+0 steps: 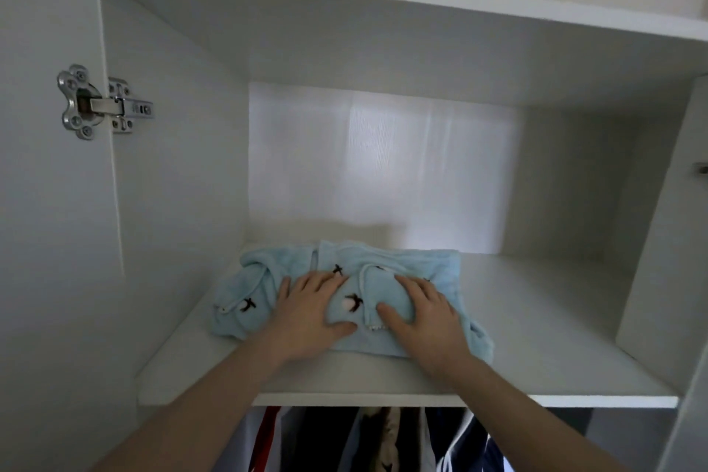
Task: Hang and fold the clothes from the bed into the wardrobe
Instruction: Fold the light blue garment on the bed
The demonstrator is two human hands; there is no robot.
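Shelving is our step: flat, relaxed fingers (337,282) of our left hand (312,312) and right hand (425,314) press the folded blue garment (444,266) beneath them onto the wardrobe shelf (536,318); next, we judge, withdrawing without disturbing folds.

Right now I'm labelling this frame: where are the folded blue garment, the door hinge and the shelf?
folded blue garment (440,268): head view, bare upper right part.
door hinge (100,102): head view, metal arm.
shelf (555,337): head view, bare board, right.
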